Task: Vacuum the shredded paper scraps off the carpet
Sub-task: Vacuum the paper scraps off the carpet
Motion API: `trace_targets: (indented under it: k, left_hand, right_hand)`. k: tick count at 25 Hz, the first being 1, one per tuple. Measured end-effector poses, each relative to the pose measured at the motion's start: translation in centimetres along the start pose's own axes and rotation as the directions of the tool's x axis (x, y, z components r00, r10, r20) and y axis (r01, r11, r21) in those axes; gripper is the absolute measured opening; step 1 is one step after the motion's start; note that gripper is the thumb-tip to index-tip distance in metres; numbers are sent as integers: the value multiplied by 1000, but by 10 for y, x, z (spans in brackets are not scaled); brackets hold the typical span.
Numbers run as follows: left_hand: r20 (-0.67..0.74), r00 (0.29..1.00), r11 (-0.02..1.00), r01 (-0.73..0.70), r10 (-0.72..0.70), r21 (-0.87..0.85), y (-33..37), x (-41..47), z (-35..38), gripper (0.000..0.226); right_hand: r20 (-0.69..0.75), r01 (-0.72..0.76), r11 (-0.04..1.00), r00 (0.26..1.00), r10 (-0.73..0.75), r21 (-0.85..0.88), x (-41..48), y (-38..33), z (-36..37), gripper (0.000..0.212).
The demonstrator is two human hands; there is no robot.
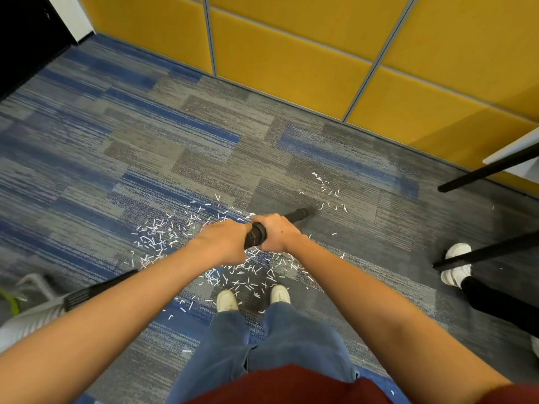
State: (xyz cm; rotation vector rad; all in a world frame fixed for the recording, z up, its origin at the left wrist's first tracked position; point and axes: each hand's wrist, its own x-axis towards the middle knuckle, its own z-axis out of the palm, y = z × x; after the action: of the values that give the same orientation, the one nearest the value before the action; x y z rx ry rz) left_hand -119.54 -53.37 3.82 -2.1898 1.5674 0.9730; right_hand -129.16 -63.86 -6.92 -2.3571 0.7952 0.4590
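Shoes planted at the bottom, scraps thick on the carpet right at the toes. Up to the hands: left hand wrapped round the rear of the black tube, right hand gripping just ahead of it, fingers curled tight. More scraps spread at 9 o'clock. The tube's tip is low at the carpet, pointing to 2 o'clock, with a thinner patch just beyond it. Yellow wall behind.

Paper scraps on carpet, mostly left of vacuum tube.
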Motion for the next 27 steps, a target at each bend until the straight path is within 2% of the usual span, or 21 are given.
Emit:
trace_targets:
  k: [4, 12, 23, 27]
  left_hand:
    - [24, 999, 1000, -25, 25, 1, 15, 7, 3, 55]
    - [0, 1000, 996, 23, -23, 81, 2, -2, -3, 54]
    - [36, 999, 999, 28, -27, -26, 6, 7, -3, 58]
    - [18, 999, 998, 51, -50, -36, -1, 10, -4, 57]
  right_hand:
    - [-9, -21, 1000, 1000, 21, -1, -6, 16, 2, 31]
    - [-21, 37, 997, 999, -36, 60, 5, -1, -1, 37]
    - [38, 22, 1000, 999, -23, 5, 11, 10, -3, 32]
    - [39, 58, 998, 998, -58, 7, 22, 2, -8, 30]
